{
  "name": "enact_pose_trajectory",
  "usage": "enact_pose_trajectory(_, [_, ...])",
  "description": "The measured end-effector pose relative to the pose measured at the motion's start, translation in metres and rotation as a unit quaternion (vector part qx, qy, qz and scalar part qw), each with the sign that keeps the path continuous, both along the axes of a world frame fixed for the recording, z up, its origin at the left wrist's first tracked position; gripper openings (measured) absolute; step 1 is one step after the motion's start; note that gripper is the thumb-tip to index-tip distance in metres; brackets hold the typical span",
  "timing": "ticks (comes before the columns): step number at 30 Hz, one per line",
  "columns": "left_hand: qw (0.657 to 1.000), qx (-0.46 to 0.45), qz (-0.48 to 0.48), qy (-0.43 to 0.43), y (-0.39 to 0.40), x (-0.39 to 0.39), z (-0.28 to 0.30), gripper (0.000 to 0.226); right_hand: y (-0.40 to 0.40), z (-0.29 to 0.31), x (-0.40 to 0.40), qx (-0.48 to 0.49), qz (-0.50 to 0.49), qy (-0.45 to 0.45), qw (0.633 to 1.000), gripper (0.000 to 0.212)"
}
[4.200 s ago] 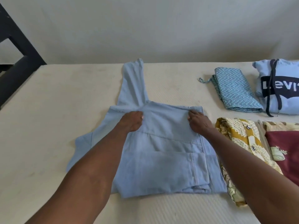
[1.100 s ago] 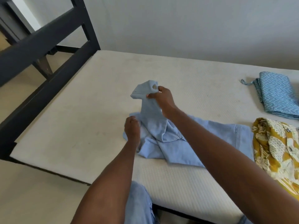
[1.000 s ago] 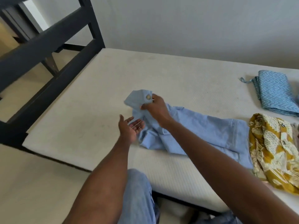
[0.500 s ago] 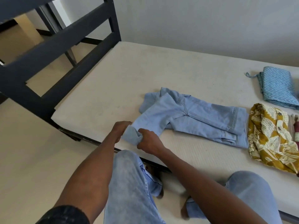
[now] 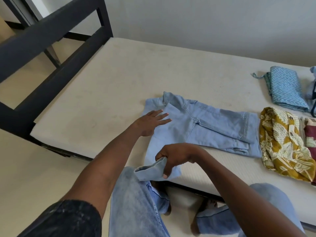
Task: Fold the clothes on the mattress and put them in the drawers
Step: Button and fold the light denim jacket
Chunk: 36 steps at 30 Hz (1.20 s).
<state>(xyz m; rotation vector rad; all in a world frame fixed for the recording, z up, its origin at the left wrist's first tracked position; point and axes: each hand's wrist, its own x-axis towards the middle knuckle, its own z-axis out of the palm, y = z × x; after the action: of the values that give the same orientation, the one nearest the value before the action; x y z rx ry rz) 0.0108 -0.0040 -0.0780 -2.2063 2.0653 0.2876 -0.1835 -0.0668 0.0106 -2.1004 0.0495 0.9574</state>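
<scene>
Denim, pale blue: the jacket (image 5: 205,127) lies half-folded near the front edge of the mattress (image 5: 119,79), body already doubled w/ its hem toward the folded stack on the right. One sleeve (image 5: 153,168) runs out toward the person and past the mattress edge. Right hand (image 5: 172,157) pinches the sleeve's cuff end, fingers curled round it, prob. so the sleeve can be drawn straight and laid back over the body. Left hand (image 5: 150,123) rests flat, fingers straight, on the shoulder end, acting as an anchor so the garment doesn't slide while the sleeve is pulled.

Done pieces sit apart at the right, so they stay undisturbed: mustard print shirt (image 5: 282,146) just beside the jacket, chevron cloth (image 5: 285,88) farther back.

No drawers in view; the putting-away is not yet begun, I'd judge.
</scene>
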Motion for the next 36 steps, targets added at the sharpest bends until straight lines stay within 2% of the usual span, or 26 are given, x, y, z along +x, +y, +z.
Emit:
enact_pose_trajectory(2, [0.999, 0.034, -0.013, 0.016, -0.012, 0.001, -0.013, 0.087, -0.010, 0.001, -0.004, 0.052, -0.038, 0.016, 0.998, 0.023])
enact_pose_trajectory(4, [0.993, 0.109, 0.005, 0.042, -0.020, -0.001, -0.010, 0.064, -0.028, 0.010, -0.007, 0.132, -0.141, -0.004, 0.981, 0.023])
enact_pose_trajectory(5, [0.997, 0.081, -0.009, 0.013, -0.030, -0.004, -0.007, 0.045, -0.041, 0.015, -0.006, 0.164, -0.209, -0.036, 0.963, 0.023])
enact_pose_trajectory(6, [0.997, 0.036, 0.031, 0.067, -0.035, -0.010, -0.005, 0.026, -0.057, 0.021, -0.004, 0.187, -0.281, -0.078, 0.938, 0.023])
enact_pose_trajectory(8, [0.954, -0.008, 0.203, 0.219, -0.031, -0.017, 0.005, 0.033, -0.091, 0.028, 0.002, 0.227, -0.422, -0.167, 0.861, 0.027])
enact_pose_trajectory(10, [0.930, 0.008, 0.246, 0.273, -0.022, 0.002, -0.002, 0.037, -0.125, 0.032, 0.010, 0.261, -0.551, -0.234, 0.757, 0.031])
enact_pose_trajectory(11, [0.891, 0.026, 0.294, 0.344, -0.020, 0.016, -0.011, 0.034, -0.142, 0.033, 0.013, 0.268, -0.600, -0.257, 0.709, 0.029])
enact_pose_trajectory(12, [0.858, 0.029, 0.328, 0.394, -0.020, 0.024, -0.011, 0.028, -0.157, 0.034, 0.016, 0.261, -0.636, -0.272, 0.673, 0.027])
enact_pose_trajectory(13, [0.814, 0.032, 0.366, 0.449, -0.020, 0.026, -0.003, 0.023, -0.170, 0.033, 0.018, 0.247, -0.660, -0.283, 0.651, 0.027])
enact_pose_trajectory(14, [0.789, 0.013, 0.380, 0.483, -0.021, 0.025, 0.007, 0.018, -0.182, 0.033, 0.020, 0.229, -0.674, -0.293, 0.638, 0.028])
enact_pose_trajectory(15, [0.756, -0.009, 0.402, 0.516, -0.023, 0.023, 0.013, 0.014, -0.190, 0.032, 0.022, 0.208, -0.680, -0.300, 0.636, 0.029])
enact_pose_trajectory(17, [0.695, -0.061, 0.415, 0.584, -0.032, 0.016, 0.028, 0.011, -0.200, 0.030, 0.026, 0.148, -0.675, -0.306, 0.655, 0.029])
enact_pose_trajectory(20, [0.627, -0.158, 0.419, 0.637, -0.048, 0.019, 0.033, 0.006, -0.213, 0.031, 0.034, 0.062, -0.648, -0.319, 0.688, 0.026])
enact_pose_trajectory(21, [0.614, -0.174, 0.422, 0.644, -0.052, 0.023, 0.028, 0.016, -0.220, 0.032, 0.037, 0.039, -0.640, -0.328, 0.694, 0.023])
enact_pose_trajectory(23, [0.623, -0.165, 0.423, 0.637, -0.058, 0.020, 0.029, 0.028, -0.235, 0.035, 0.048, -0.016, -0.621, -0.344, 0.704, 0.018])
enact_pose_trajectory(27, [0.663, -0.093, 0.407, 0.622, -0.057, 0.010, 0.011, 0.037, -0.266, 0.041, 0.075, -0.119, -0.607, -0.338, 0.709, 0.016])
enact_pose_trajectory(29, [0.657, -0.093, 0.407, 0.627, -0.052, 0.008, 0.000, 0.039, -0.276, 0.039, 0.085, -0.148, -0.606, -0.317, 0.714, 0.013])
enact_pose_trajectory(31, [0.629, -0.130, 0.421, 0.640, -0.049, 0.007, -0.004, 0.037, -0.281, 0.032, 0.091, -0.171, -0.602, -0.296, 0.722, 0.011])
enact_pose_trajectory(35, [0.529, -0.211, 0.461, 0.681, -0.054, 0.002, -0.010, 0.033, -0.282, 0.015, 0.092, -0.175, -0.595, -0.292, 0.728, 0.017])
enact_pose_trajectory(36, [0.514, -0.219, 0.469, 0.684, -0.055, 0.002, -0.011, 0.031, -0.282, 0.013, 0.091, -0.174, -0.592, -0.294, 0.730, 0.017])
